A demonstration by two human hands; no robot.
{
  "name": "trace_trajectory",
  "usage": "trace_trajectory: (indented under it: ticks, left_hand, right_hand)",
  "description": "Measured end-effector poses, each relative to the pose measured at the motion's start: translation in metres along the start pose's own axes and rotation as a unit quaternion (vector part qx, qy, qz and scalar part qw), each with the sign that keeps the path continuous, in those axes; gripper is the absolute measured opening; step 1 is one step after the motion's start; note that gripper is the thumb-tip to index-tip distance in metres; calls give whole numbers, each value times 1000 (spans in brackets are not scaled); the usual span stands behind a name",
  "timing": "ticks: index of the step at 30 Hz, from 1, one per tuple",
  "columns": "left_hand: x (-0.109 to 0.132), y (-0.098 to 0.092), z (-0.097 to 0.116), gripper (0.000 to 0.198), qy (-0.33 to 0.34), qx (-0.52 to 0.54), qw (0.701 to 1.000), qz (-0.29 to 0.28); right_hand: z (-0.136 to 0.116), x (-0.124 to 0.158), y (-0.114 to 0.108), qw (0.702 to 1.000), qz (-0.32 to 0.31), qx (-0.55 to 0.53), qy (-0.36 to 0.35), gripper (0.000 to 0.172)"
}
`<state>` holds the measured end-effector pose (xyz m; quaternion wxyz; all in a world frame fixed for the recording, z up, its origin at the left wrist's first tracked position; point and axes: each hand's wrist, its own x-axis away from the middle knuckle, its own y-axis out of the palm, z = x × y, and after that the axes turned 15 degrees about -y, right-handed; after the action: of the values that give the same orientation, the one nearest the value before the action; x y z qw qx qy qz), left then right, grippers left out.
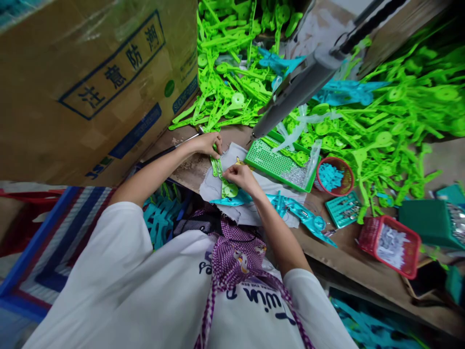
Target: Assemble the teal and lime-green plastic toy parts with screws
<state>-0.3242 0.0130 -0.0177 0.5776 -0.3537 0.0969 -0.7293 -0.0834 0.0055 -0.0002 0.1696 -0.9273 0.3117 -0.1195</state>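
A green plastic part [222, 178], long with a round end, lies on a grey cloth [232, 157] at the bench edge. My left hand [208, 143] is closed on its far end. My right hand [240, 175] pinches down at its middle, fingers pressed together; whatever small piece they may hold is hidden. Teal plastic parts [301, 215] lie on the cloth just right of my right forearm.
A big pile of green parts [381, 116] covers the back of the bench. A green perforated tray [278, 162], a round red basket [336, 177] of teal bits, a small teal tray [342, 209] and a red basket [390, 245] stand to the right. A cardboard box [90, 82] rises on the left.
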Motion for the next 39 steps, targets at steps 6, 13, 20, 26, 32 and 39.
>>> trace_trajectory:
  ticks: [6, 13, 20, 26, 32, 39]
  left_hand:
    - [-1, 1, 0, 46, -7, -2, 1000, 0]
    - [-5, -3, -2, 30, 21, -85, 996, 8]
    - [21, 5, 14, 18, 28, -149, 986, 75]
    - [58, 31, 24, 16, 77, -115, 985, 101]
    - [50, 39, 14, 14, 51, -58, 996, 54]
    - [50, 37, 15, 28, 39, -80, 996, 27]
  right_hand:
    - [-2, -3, 3, 994, -21, 106, 11, 20]
    - [-18, -13, 1, 964, -100, 239, 56, 20]
    - [-19, -9, 5, 959, -100, 258, 63, 23]
    - [-9, -7, 6, 970, -69, 231, 36, 19]
    - [-3, -1, 5, 980, -51, 192, 29, 22]
    - [-9, -4, 7, 971, -52, 229, 33, 18]
